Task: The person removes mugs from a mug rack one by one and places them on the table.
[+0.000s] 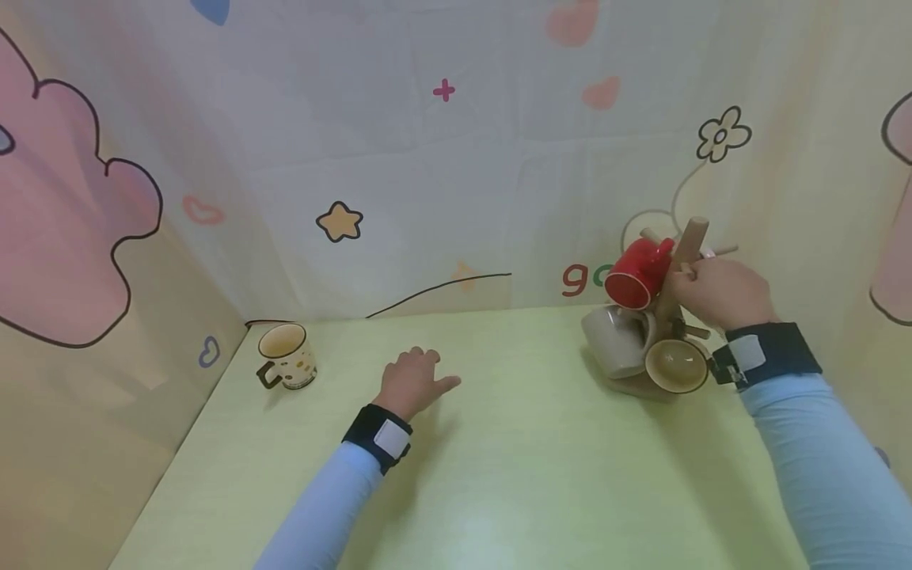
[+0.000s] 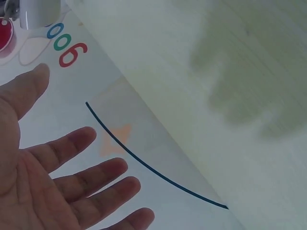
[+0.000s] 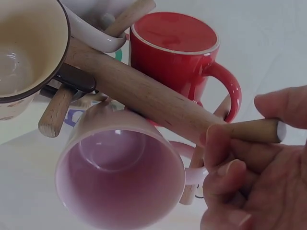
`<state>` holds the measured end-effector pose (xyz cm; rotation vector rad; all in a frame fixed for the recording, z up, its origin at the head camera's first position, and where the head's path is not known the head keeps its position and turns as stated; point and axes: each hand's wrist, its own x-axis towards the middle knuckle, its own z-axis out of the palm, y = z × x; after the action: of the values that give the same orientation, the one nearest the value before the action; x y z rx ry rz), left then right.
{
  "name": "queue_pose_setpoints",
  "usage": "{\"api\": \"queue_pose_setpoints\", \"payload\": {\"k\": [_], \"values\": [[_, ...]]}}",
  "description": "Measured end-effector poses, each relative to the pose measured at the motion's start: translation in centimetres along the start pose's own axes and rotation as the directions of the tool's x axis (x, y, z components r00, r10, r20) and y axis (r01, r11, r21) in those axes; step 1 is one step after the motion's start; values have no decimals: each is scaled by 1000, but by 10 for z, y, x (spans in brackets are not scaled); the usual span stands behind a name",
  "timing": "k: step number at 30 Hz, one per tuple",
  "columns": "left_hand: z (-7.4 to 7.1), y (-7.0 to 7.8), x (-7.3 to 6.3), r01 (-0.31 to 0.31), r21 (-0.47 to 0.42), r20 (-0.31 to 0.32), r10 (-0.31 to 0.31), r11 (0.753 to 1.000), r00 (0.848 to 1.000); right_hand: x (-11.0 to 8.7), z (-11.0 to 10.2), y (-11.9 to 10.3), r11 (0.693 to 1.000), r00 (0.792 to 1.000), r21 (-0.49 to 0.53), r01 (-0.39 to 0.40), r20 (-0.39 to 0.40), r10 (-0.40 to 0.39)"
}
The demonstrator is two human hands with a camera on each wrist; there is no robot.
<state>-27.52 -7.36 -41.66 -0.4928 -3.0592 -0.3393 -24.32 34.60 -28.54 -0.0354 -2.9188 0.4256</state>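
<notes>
The right hand (image 1: pixel 723 294) curls its fingers round a top peg (image 3: pixel 256 131) of the mug rack (image 3: pixel 144 93), at the table's (image 1: pixel 499 475) right; the left hand (image 1: pixel 412 386), fingers loosely spread, holds nothing. Red mug (image 1: pixel 628 281), pink mug (image 3: pixel 120 177), white mug (image 1: pixel 614 342) and brown-rimmed mug (image 1: pixel 677 366) crowd the post, so a gentle, steady grip without sideways pull seems best. A spotted mug (image 1: pixel 294 366) stands far left.

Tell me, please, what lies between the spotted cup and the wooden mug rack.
In the head view, the left hand hovers above the table between the spotted cup and mug rack; otherwise the stretch is bare.
</notes>
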Motion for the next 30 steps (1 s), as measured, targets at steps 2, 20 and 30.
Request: {"api": "queue_pose_setpoints", "payload": {"k": [2, 20, 30], "values": [[1, 1, 0, -13, 30, 11, 13, 999, 1000, 0, -2, 2, 1000, 1000, 12, -6, 24, 6], [-1, 6, -5, -34, 53, 151, 26, 998, 988, 13, -14, 24, 995, 989, 73, 65, 127, -74], [-1, 6, -7, -41, 48, 158, 33, 998, 987, 19, -27, 30, 995, 958, 83, 64, 276, -84]]}}
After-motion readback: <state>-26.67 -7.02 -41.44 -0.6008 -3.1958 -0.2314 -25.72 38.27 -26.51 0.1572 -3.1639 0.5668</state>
